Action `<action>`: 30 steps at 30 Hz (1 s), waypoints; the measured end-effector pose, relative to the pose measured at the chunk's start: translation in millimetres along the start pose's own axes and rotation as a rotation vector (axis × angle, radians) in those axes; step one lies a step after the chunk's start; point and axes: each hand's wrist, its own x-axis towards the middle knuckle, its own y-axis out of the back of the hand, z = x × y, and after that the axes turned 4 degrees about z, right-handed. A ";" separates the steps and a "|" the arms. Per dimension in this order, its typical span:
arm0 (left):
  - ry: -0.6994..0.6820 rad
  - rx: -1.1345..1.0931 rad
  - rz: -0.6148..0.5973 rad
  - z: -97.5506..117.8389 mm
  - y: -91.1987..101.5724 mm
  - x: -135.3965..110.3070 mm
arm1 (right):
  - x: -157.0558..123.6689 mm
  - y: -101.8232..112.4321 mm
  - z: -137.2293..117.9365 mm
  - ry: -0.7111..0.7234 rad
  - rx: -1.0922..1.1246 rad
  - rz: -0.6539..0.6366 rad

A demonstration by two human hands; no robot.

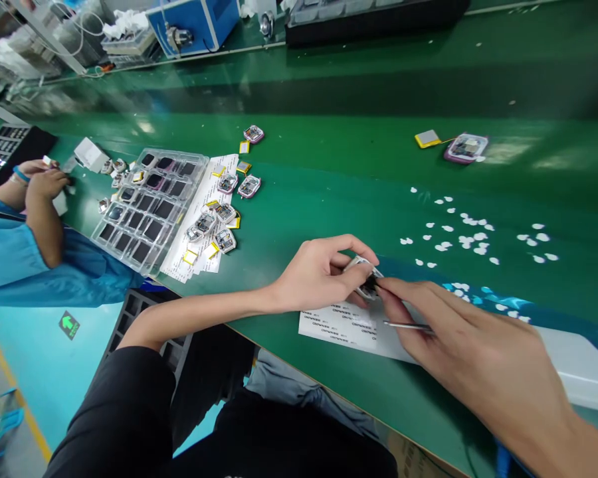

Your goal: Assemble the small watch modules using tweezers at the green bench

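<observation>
My left hand (323, 272) is closed around a small electronic device (363, 272) with a pale rim and dark inner parts. My right hand (458, 338) meets it from the other side, thumb and forefinger pinched at its edge. A thin metal tool (406, 325) sticks out from under the right fingers; whether it is tweezers or a rod I cannot tell. Beneath both hands lies a white printed sheet (339, 325). Beyond them, small white stickers or scraps (471, 239) are scattered, and an opened device (466, 147) has a yellow-edged battery (427, 138) wired to it.
Several opened devices with batteries (204, 222) lie on papers to the left, beside a clear compartment tray (144, 212). A co-worker's hands (44, 179) work further left. A white box-like object (578, 365) sits at right. A blue machine (194, 26) and black tray (373, 20) stand behind.
</observation>
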 end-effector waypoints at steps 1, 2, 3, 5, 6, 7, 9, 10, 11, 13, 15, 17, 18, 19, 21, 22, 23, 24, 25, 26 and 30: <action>0.009 -0.015 -0.010 2.9 0.9 -0.3 | 0.9 0.1 -0.4 -0.022 -0.004 0.028; 0.014 -0.028 -0.020 6.5 2.0 -0.9 | 1.7 0.4 -1.0 -0.054 -0.008 0.056; 0.013 -0.039 -0.027 10.3 3.2 -1.6 | 2.3 1.0 -1.9 -0.086 -0.008 0.081; 0.005 -0.061 -0.039 17.1 5.2 -2.9 | 3.7 2.8 -3.9 -0.131 0.009 0.101; 0.002 -0.076 -0.046 19.3 5.9 -3.4 | 4.4 4.0 -4.8 -0.135 0.024 0.102; 0.001 -0.091 -0.054 20.5 6.2 -3.6 | 5.1 5.1 -5.5 -0.131 0.037 0.103; 0.002 -0.113 -0.074 20.5 6.0 -3.7 | 6.2 6.9 -5.8 -0.124 0.047 0.116; 0.000 -0.117 -0.086 20.0 5.6 -3.6 | 6.5 7.4 -5.5 -0.127 0.050 0.124; -0.001 -0.117 -0.102 19.5 5.4 -3.8 | 6.4 7.6 -4.9 -0.135 0.057 0.134; 0.017 -0.108 -0.166 19.9 5.1 -5.0 | 5.5 7.0 -3.3 -0.166 0.074 0.150; 0.055 -0.099 -0.264 22.6 5.3 -7.6 | 3.7 5.5 -1.9 -0.198 0.080 0.159; 0.092 -0.107 -0.338 26.5 5.8 -10.7 | 2.0 4.2 -1.0 -0.211 0.090 0.154; 0.105 -0.121 -0.353 28.4 6.1 -11.9 | 1.3 4.0 -0.8 -0.215 0.099 0.152; 0.113 -0.141 -0.351 30.0 6.6 -12.8 | 0.7 4.4 -0.6 -0.224 0.114 0.155; 0.128 -0.180 -0.316 32.0 7.8 -13.0 | -0.1 7.0 0.0 -0.273 0.153 0.132; 0.140 -0.193 -0.295 32.2 8.5 -12.5 | -0.4 9.1 0.3 -0.296 0.174 0.121; 0.154 -0.199 -0.277 32.1 9.2 -11.6 | -0.6 11.3 0.8 -0.303 0.202 0.092; 0.168 -0.200 -0.265 31.7 9.7 -10.7 | -0.7 13.5 1.2 -0.295 0.225 0.051; 0.180 -0.195 -0.261 31.1 9.9 -9.7 | -0.7 15.4 1.5 -0.278 0.232 0.012; 0.187 -0.190 -0.264 30.3 9.8 -9.0 | -0.8 16.6 1.8 -0.254 0.220 -0.020; 0.182 -0.157 -0.271 27.7 7.1 -8.3 | -3.9 14.0 2.3 -0.141 0.072 0.019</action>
